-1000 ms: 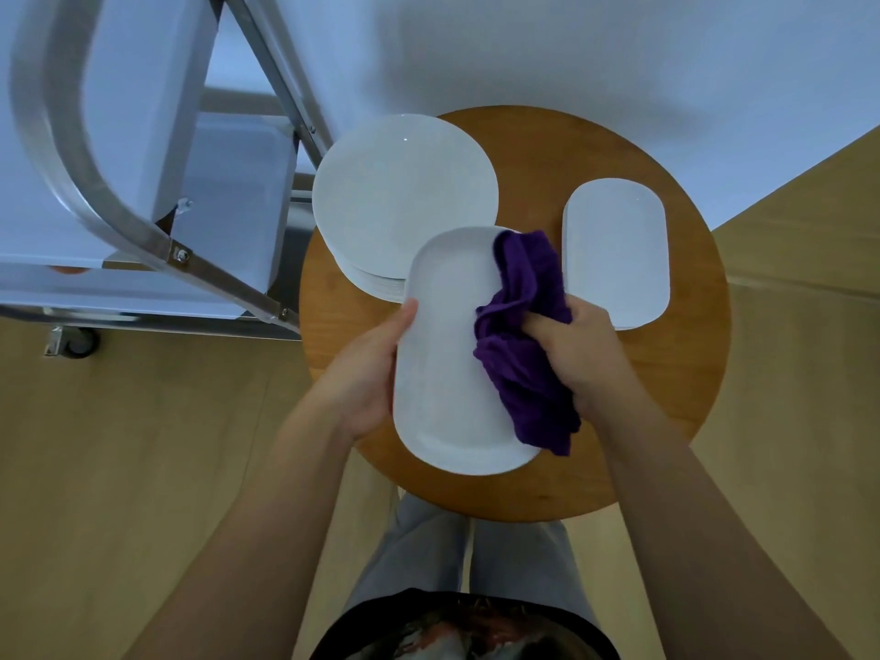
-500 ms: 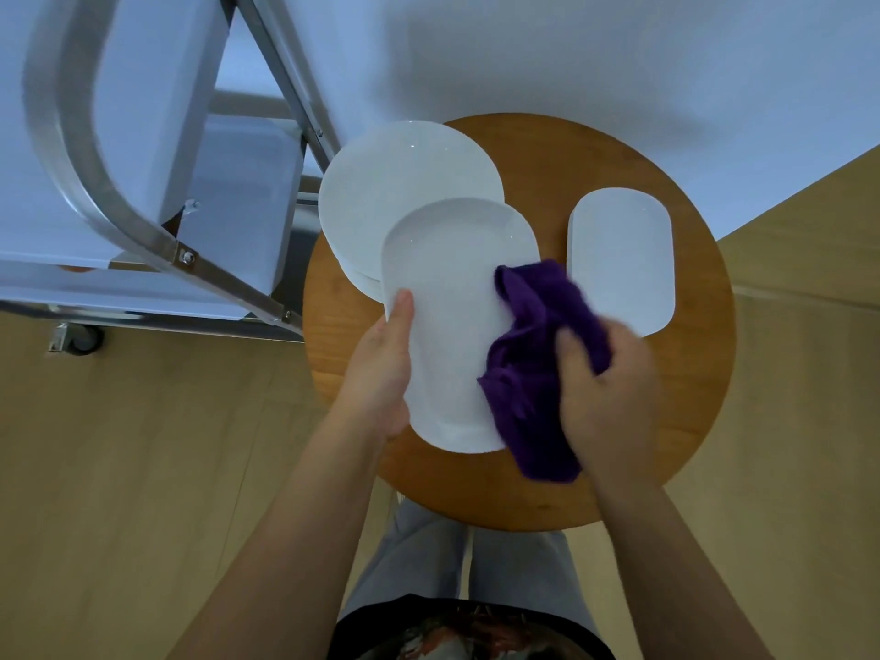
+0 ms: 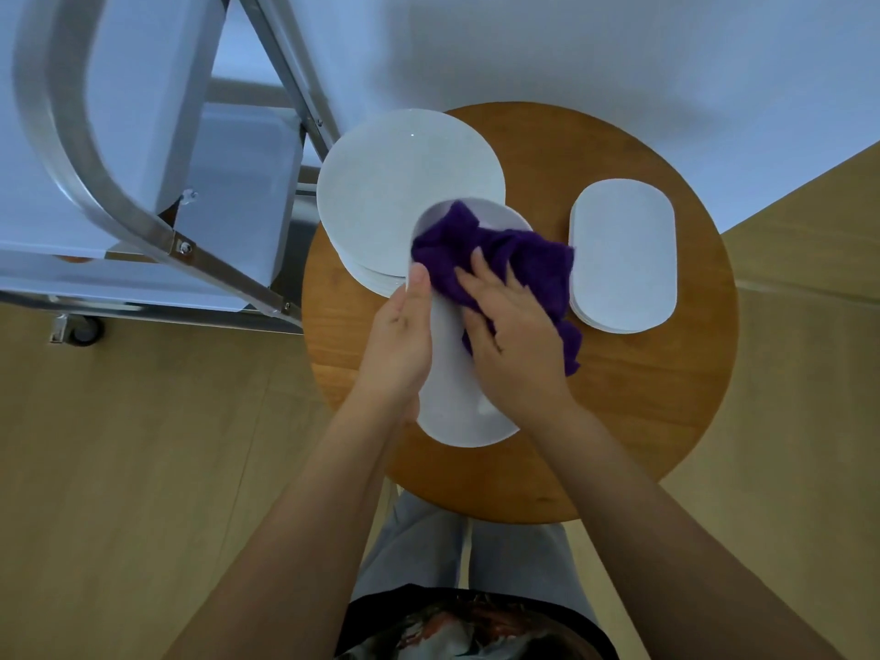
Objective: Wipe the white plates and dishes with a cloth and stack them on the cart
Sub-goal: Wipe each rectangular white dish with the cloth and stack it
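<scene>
Purple cloth [image 3: 495, 259], bunched, pressed flat by the right hand [image 3: 512, 345] against the far half of a white oval dish [image 3: 452, 412]; fingers spread over the fabric, loosely bent, pressing rather than pinching. Half a second ago the same hand clutched the cloth at the dish's right edge; it has since swept up and leftward across the face.

Left hand [image 3: 400, 340]: grips the dish's left rim, thumb along the edge, fingers out of sight beneath. Dish held above the round wooden table [image 3: 666, 421], lengthwise away from the person, its far end overlapping the view of the round plates.

Stack of round white plates [image 3: 405, 192]: on the table's far left edge, just beside the cart.

Stack of oval white dishes [image 3: 621, 254]: on the table, right of the held dish, apart from it.

Metal cart [image 3: 119, 207]: left, on the wooden floor [image 3: 143, 469], one caster [image 3: 81, 330] visible; no wiped dish seen on its shelf.

Assessment: wiping of this dish is under way, the stroke now covering the far half. Stacking on the cart not yet begun; both table stacks await.
</scene>
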`<state>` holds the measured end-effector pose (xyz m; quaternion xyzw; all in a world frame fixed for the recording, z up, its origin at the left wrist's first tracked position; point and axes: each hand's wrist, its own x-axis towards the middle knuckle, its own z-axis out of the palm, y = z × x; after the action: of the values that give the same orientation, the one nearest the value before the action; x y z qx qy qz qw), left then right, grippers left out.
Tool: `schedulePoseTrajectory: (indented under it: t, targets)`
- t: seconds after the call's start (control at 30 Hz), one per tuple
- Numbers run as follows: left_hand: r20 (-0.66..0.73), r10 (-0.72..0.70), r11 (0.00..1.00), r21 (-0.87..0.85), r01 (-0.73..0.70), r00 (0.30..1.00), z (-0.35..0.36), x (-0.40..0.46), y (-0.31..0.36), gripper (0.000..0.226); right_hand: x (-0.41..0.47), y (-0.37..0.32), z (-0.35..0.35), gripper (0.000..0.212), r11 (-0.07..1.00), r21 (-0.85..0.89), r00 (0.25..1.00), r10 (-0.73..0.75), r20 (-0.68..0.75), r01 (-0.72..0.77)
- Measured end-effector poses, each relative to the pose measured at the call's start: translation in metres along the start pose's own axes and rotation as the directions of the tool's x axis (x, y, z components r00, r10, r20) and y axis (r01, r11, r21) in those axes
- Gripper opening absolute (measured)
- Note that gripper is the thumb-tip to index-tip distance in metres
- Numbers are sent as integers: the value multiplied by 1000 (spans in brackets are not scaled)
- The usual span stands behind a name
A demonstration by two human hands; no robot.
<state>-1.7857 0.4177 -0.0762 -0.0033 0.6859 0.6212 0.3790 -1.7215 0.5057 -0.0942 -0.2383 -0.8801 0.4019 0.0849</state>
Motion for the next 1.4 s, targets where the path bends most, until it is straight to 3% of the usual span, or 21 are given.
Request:
schedulePoseTrajectory:
  t: [0.23, 0.43, 0.53, 0.6, 0.67, 0.77, 0.83, 0.9, 0.97, 1.07, 1.13, 1.2, 1.27, 1.33, 1.4]
  targets:
    - [-144, -124, 990, -84, 112, 982, -3, 5, 0, 40, -34, -10, 9, 43, 992, 118, 982, -73, 175, 52]
    - [-183, -230, 971, -108, 213, 956, -2, 6, 2, 44, -44, 0, -2, 40, 978, 189, 941, -140, 308, 84]
    - [-198, -246, 963, -161, 216, 949, -8, 9, 8, 37, -58, 10, -6, 35, 964, 113, 903, -267, 337, 242]
    - [-209, -265, 954, -200, 224, 941, -8, 11, 14, 37, -64, 16, -10, 41, 930, -30, 884, -339, 322, 368]
    - [-215, -306, 938, -232, 256, 927, -3, 12, 18, 36, -63, 22, -12, 37, 893, -188, 906, -374, 196, 409]
    - [-182, -345, 924, -237, 300, 921, 3, 9, 21, 32, -58, 18, -17, 22, 923, -176, 937, -349, -7, 342]
    - [-121, -324, 925, -250, 287, 938, -1, 6, 23, 35, -53, 10, -27, 18, 960, -31, 958, -278, -62, 277]
    - [-65, -268, 948, -198, 251, 961, -8, 1, 28, 50, -49, -1, -42, 23, 972, 212, 994, -92, -59, 103]
    - [-88, -216, 974, -88, 208, 972, -14, -2, 30, 62, -45, -10, -58, 33, 886, 459, 997, 72, -10, -59]
    - [-219, -128, 990, 22, 136, 967, -25, -3, 31, 62, -40, -17, -80, 25, 743, 656, 990, 121, 70, -137]
    - [-231, -67, 998, 0, 69, 971, -38, -3, 32, 71, -36, -15, -90, 28, 584, 778, 972, 131, 193, -233]
    - [-68, -10, 985, -170, -2, 998, -54, -2, 33, 81, -32, -8, -97, 33, 440, 839, 947, 141, 289, -322]
    - [152, -9, 920, -387, 68, 988, -66, -5, 34, 87, -29, 1, -102, 34, 362, 849, 922, 195, 335, -385]
    - [305, -56, 870, -452, 196, 951, -71, -11, 34, 93, -26, 8, -105, 33, 303, 842, 888, 266, 376, -447]
    - [342, -87, 875, -422, 236, 936, -70, -19, 32, 96, -26, 14, -109, 33, 282, 824, 853, 346, 390, -491]
